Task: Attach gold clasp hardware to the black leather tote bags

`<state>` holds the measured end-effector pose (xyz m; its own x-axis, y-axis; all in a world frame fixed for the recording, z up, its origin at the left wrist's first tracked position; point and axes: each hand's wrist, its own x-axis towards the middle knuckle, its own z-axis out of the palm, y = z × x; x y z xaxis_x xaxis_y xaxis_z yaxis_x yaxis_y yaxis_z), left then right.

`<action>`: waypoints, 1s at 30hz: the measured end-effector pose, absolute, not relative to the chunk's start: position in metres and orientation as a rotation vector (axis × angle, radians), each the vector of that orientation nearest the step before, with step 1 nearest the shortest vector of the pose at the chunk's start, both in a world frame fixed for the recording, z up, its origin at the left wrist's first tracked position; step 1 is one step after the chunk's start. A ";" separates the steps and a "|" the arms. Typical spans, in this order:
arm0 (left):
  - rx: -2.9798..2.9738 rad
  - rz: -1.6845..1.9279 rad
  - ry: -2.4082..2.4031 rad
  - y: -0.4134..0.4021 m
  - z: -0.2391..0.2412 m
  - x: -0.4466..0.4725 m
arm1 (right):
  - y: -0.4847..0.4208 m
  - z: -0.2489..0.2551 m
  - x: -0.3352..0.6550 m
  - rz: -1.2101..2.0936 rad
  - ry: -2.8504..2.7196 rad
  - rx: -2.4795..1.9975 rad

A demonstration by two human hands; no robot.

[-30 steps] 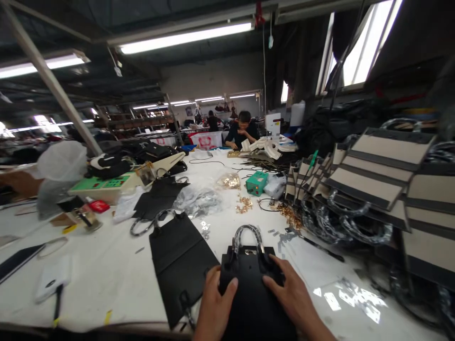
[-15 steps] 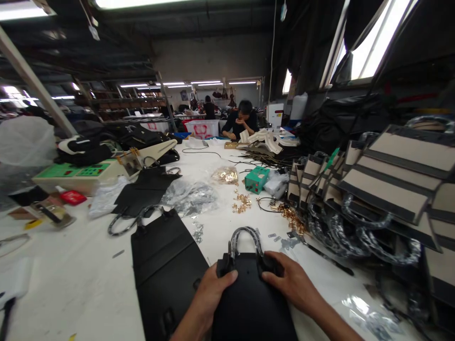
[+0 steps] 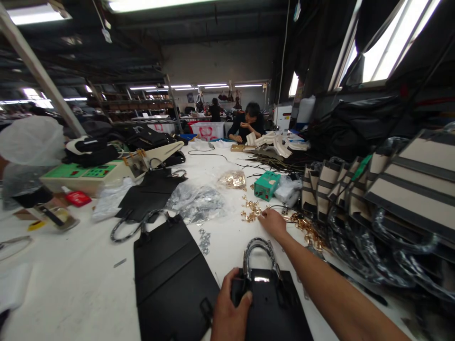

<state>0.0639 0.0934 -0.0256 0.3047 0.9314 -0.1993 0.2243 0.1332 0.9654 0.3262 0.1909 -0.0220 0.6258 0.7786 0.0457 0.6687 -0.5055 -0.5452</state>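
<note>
My left hand grips the upper left edge of a black bag panel, thumb on its face. The panel's arched handle is wrapped in clear plastic and stands up from the top edge. Farther out, my right hand reaches to a scatter of small gold metal fittings, its fingers pinched at their near edge. Whether a fitting is between those fingertips is too small to tell. A second black bag panel with a wrapped handle lies flat, left of my left hand.
Stacked panels with wrapped handles crowd the right side. A green box, a bag of gold pieces and crumpled clear plastic lie mid-table. A beige machine stands left. Across the table sits another person.
My right hand has left the panel's top right corner and moved forward to the gold fittings. My left hand still holds the panel. The view has shifted slightly left.
</note>
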 end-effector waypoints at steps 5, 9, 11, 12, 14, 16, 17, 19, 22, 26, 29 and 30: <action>1.479 0.828 1.236 0.086 -0.029 0.070 | 0.194 -0.024 0.324 0.282 -1.053 -2.327; 1.663 0.926 1.256 0.083 -0.032 0.068 | 0.176 -0.010 0.323 0.378 -1.020 -2.160; 1.820 0.994 1.230 0.083 -0.032 0.066 | 0.157 -0.003 0.315 0.473 -1.044 -2.027; 1.904 1.016 1.212 0.082 -0.032 0.065 | 0.144 -0.001 0.308 0.528 -1.061 -1.961; 2.043 1.035 1.173 0.080 -0.028 0.064 | 0.116 0.003 0.292 0.638 -1.091 -1.841; 2.099 1.043 1.125 0.076 -0.022 0.064 | 0.089 0.006 0.273 0.782 -1.086 -1.690; 2.092 1.040 1.103 0.074 -0.019 0.064 | 0.077 0.008 0.265 0.858 -1.078 -1.609; 2.030 1.015 1.071 0.071 -0.013 0.066 | 0.060 0.010 0.252 0.950 -1.091 -1.479; 1.858 0.987 1.102 0.069 -0.007 0.066 | 0.050 0.011 0.240 0.855 -1.255 -1.418; 1.684 0.979 1.119 0.071 -0.007 0.065 | 0.046 0.007 0.231 0.678 -1.474 -1.410; 1.623 0.983 1.098 0.074 -0.011 0.064 | 0.043 0.001 0.226 0.628 -1.544 -1.472; 1.608 0.974 1.096 0.074 -0.013 0.064 | 0.042 0.000 0.225 0.629 -1.566 -1.490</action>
